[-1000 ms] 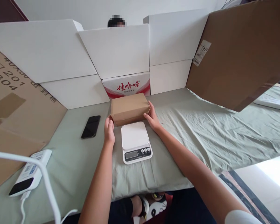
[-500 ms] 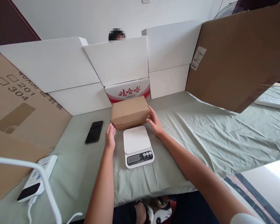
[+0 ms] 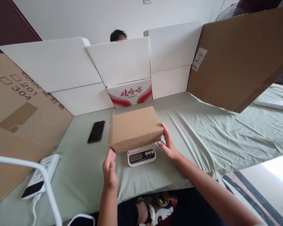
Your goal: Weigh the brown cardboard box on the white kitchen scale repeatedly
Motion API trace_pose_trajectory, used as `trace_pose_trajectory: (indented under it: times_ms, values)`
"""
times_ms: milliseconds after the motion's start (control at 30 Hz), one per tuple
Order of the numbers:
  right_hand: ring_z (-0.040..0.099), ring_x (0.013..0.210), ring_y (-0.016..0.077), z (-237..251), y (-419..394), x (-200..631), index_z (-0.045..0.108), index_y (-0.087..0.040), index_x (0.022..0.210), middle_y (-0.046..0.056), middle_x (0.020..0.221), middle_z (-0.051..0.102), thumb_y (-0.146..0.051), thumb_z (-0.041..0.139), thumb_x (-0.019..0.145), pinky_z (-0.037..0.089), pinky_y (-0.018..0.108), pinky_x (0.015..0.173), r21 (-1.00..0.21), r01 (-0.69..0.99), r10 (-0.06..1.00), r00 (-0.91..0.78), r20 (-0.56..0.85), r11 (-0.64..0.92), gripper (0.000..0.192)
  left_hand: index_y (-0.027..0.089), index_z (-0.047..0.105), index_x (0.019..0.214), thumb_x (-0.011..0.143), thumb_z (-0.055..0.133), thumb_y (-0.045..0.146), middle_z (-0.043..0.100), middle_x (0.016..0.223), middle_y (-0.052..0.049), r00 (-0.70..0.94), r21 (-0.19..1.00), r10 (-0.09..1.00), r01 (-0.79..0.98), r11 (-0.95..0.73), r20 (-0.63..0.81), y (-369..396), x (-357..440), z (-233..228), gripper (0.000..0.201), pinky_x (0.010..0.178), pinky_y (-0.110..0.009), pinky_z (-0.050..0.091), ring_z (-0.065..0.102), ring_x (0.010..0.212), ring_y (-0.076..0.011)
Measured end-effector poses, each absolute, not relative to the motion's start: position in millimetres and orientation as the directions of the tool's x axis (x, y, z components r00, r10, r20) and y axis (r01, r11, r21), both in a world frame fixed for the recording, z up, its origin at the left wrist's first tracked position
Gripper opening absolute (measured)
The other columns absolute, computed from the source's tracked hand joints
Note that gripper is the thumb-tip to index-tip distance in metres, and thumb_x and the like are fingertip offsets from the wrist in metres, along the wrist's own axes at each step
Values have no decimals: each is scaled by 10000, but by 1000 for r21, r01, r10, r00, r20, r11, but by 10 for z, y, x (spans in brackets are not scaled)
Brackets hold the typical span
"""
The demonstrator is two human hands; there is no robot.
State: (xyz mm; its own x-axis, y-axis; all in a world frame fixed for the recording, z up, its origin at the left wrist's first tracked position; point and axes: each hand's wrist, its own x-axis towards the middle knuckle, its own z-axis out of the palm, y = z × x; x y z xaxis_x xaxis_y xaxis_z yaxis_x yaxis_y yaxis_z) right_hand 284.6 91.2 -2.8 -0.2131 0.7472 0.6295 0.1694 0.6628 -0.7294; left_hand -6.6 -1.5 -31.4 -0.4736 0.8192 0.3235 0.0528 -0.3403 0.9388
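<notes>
A closed brown cardboard box [image 3: 135,127] is over the white kitchen scale [image 3: 141,156] and hides its weighing platform. Only the scale's front panel, with a grey display and several round buttons, shows. My left hand [image 3: 110,169] is at the box's near left corner, its fingertips partly hidden by the box. At the right end, my right hand [image 3: 168,145] has its fingers against the side and the thumb near the front edge. The box is held between both hands; whether it rests fully on the platform I cannot tell.
A black phone [image 3: 96,131] lies on the green cloth [image 3: 82,175]. White boxes [image 3: 122,62] wall the back, with large brown cartons [image 3: 235,59] at the sides. Front left are a white power bank [image 3: 41,175] and cable [image 3: 47,185]. A person's head [image 3: 118,35] shows behind.
Both hands have brought the cardboard box toward me, from behind the scale to over its platform. The red-printed white box behind is now more exposed.
</notes>
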Motion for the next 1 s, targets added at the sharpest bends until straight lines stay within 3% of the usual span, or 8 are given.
trace_pose_trajectory:
  times_ms: [133, 800, 1000]
  values:
    - [422, 1538, 349, -6, 911, 2830, 224, -387, 1685, 121, 1636, 403, -614, 528, 1021, 502, 558, 1188, -763, 167, 780, -184, 598, 625, 764, 137, 639, 1485, 864, 657, 709, 628, 1515, -235, -447, 950, 845, 41, -310, 295, -16, -69, -310, 845, 1242, -603, 397, 533, 1470, -439]
    - [498, 1485, 353, 60, 922, 2840, 354, -403, 1628, 102, 1602, 499, -601, 532, 1022, 551, 572, 1122, -708, 194, 734, -143, 665, 679, 662, 151, 561, 1563, 908, 653, 599, 585, 1574, -202, -422, 951, 857, 53, -303, 297, 0, -7, -210, 798, 1273, -587, 359, 442, 1542, -424]
    - [537, 1468, 344, 524, 1111, 2782, 405, -390, 1598, 78, 1604, 516, -654, 543, 1006, 516, 564, 1180, -726, 88, 731, -87, 676, 682, 663, 204, 626, 1504, 910, 660, 512, 602, 1568, -150, -484, 897, 783, 10, -441, 391, 377, 19, 327, 670, 1271, -532, 386, 493, 1519, -383]
